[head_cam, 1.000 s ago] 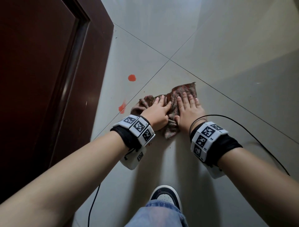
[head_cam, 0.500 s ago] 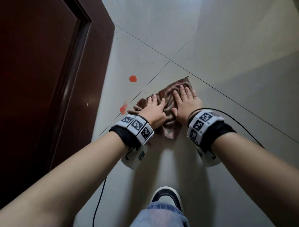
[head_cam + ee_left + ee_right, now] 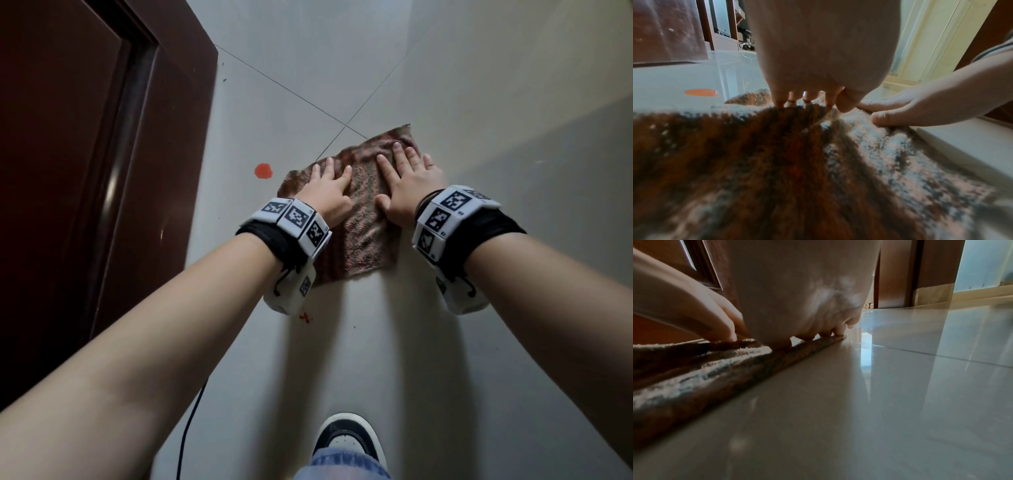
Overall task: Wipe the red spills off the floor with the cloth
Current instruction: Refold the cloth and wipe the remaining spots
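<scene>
A brown mottled cloth (image 3: 363, 233) lies spread flat on the pale tiled floor (image 3: 376, 342). My left hand (image 3: 329, 192) presses on its left half with straight fingers. My right hand (image 3: 407, 178) presses flat on its right half, fingers spread. A round red spill (image 3: 263, 170) sits on the tile just left of the cloth's far left corner. A small red smear (image 3: 306, 318) shows on the floor under my left wrist. In the left wrist view the cloth (image 3: 797, 170) fills the foreground, with the red spill (image 3: 701, 92) ahead on the left. The right wrist view shows the cloth's edge (image 3: 715, 378).
A dark brown door and frame (image 3: 102, 171) stand along the left. My shoe (image 3: 347, 438) and jeans leg are at the bottom centre. A black cable (image 3: 190, 428) trails under my left arm. Bare tile stretches to the right.
Both hands have pushed the cloth forward and spread it flat from a bunched state. The nearer red smear left of the cloth is now covered or gone. The view shifted forward.
</scene>
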`<move>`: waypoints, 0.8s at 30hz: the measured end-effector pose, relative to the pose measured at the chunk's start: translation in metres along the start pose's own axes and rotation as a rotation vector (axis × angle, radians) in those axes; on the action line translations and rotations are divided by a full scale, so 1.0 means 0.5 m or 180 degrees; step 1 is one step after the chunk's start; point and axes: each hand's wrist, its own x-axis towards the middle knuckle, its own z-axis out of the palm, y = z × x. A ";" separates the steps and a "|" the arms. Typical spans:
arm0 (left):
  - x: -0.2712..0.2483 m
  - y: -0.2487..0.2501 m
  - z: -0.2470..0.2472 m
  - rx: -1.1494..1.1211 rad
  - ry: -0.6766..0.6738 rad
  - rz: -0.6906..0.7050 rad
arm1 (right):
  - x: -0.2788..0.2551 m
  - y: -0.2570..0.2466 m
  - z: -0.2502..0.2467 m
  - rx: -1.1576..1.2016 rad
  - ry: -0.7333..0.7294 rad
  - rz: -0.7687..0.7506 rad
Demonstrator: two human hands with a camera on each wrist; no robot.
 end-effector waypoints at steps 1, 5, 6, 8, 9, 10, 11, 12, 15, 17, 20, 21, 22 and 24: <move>0.001 0.004 0.003 0.0031 0.0020 0.0041 | -0.003 0.005 0.003 0.0025 -0.0002 0.0022; -0.011 -0.004 0.032 0.0107 0.0089 0.0274 | -0.029 0.029 0.020 -0.0035 0.0016 -0.0070; -0.018 -0.011 0.043 0.0127 0.0098 0.0345 | -0.036 0.035 0.024 -0.0079 0.0005 -0.0129; -0.036 -0.027 0.059 0.0178 0.0064 0.0468 | -0.051 0.042 0.031 -0.0197 -0.0041 -0.0268; -0.046 -0.035 0.066 0.0188 0.0021 0.0508 | -0.059 0.042 0.034 -0.0256 -0.0055 -0.0343; -0.055 -0.041 0.070 0.0186 -0.0024 0.0535 | -0.066 0.042 0.037 -0.0313 -0.0071 -0.0414; -0.063 -0.046 0.073 0.0182 -0.0068 0.0551 | -0.072 0.039 0.039 -0.0381 -0.0083 -0.0477; -0.073 -0.050 0.076 0.0178 -0.0113 0.0557 | -0.079 0.036 0.041 -0.0437 -0.0083 -0.0539; -0.101 -0.065 0.085 0.0139 -0.0213 0.0553 | -0.103 0.021 0.046 -0.0570 -0.0059 -0.0737; -0.122 -0.078 0.097 0.0123 -0.0255 0.0560 | -0.119 0.012 0.054 -0.0667 -0.0065 -0.0895; -0.152 -0.097 0.119 0.0117 -0.0332 0.0543 | -0.137 -0.002 0.074 -0.0772 -0.0061 -0.1098; -0.162 -0.102 0.125 0.0121 -0.0358 0.0534 | -0.141 -0.008 0.077 -0.0771 -0.0051 -0.1145; -0.171 -0.106 0.131 0.0131 -0.0384 0.0531 | -0.146 -0.013 0.082 -0.0787 -0.0047 -0.1187; -0.187 -0.115 0.141 0.0171 -0.0445 0.0524 | -0.156 -0.027 0.092 -0.0745 0.0075 -0.1280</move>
